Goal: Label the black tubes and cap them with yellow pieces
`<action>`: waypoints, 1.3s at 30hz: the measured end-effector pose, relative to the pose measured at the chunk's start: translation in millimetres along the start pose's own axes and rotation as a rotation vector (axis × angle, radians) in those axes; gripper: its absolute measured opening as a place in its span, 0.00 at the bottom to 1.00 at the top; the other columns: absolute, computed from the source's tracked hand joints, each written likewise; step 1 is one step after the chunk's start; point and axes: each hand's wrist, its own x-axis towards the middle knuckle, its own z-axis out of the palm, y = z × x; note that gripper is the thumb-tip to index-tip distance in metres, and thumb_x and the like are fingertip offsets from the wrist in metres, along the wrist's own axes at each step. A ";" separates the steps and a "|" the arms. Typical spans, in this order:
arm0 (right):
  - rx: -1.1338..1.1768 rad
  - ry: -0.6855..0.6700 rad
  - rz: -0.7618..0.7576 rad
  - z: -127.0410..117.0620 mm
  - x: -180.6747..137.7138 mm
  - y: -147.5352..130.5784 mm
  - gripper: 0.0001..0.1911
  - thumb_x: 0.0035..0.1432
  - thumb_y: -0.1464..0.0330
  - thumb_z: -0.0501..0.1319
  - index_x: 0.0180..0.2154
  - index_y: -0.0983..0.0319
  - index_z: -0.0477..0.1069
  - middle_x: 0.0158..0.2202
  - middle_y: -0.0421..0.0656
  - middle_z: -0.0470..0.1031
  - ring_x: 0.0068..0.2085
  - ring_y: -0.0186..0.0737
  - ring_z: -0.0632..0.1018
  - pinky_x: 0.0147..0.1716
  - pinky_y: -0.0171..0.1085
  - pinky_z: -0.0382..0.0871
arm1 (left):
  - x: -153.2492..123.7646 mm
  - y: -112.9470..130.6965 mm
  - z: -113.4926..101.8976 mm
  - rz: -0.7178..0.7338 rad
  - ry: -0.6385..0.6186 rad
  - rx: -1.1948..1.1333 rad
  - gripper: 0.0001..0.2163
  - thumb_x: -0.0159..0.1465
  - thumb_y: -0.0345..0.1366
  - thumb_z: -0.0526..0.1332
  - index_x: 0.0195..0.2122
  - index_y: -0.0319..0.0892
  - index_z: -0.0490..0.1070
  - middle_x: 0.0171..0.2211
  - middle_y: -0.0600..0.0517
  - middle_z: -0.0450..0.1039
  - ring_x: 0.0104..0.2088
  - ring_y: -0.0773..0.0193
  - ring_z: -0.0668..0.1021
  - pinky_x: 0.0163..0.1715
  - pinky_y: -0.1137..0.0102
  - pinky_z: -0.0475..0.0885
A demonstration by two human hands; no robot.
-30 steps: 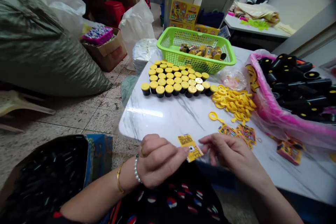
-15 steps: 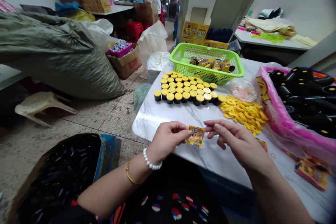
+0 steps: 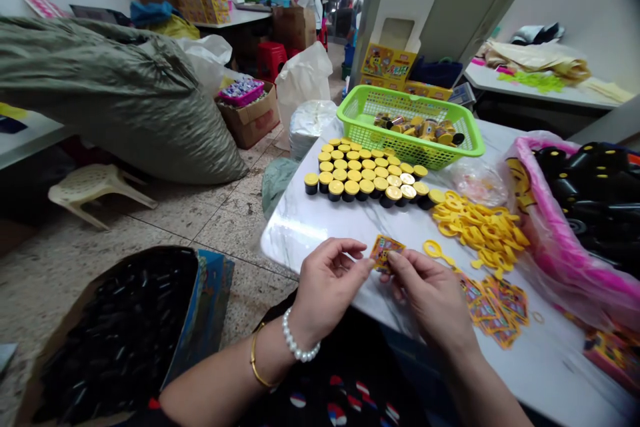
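A small printed yellow-orange sticker or card [image 3: 383,247] is pinched by my right hand [image 3: 435,297], with the thumb lying on its face. My left hand [image 3: 333,290] is at the card's left edge, its fingers loosely curled and parted from the thumb. That thumb's tip is close to the card; whether it touches, I cannot tell. Right of my right hand lies a pile of similar printed cards [image 3: 495,310]. Beyond it are yellow plastic ring pieces [image 3: 475,227], one of them apart from the heap. Rows of black tubs with yellow lids [image 3: 353,187] stand behind my hands.
On the white table [image 3: 290,233] stand a green basket [image 3: 410,147] of small lidded pots and a pink-rimmed bin [image 3: 565,233] of black parts. A box of black pieces [image 3: 120,320] sits at lower left. A white stool [image 3: 95,180] and large sack [image 3: 165,107] are beyond.
The card has passed from my left hand's pinch into my right hand's. My left fingers have parted. The view has shifted, showing the card pile and a loose yellow ring piece.
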 end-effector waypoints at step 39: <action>-0.315 0.033 -0.517 -7.4 13.3 -4.9 0.07 0.61 0.63 0.63 0.33 0.58 0.77 0.35 0.43 0.79 0.37 0.42 0.77 0.38 0.40 0.68 | 12.4 -4.9 12.1 0.266 0.162 0.090 0.06 0.56 0.35 0.70 0.33 0.40 0.82 0.29 0.50 0.74 0.27 0.68 0.74 0.27 0.73 0.71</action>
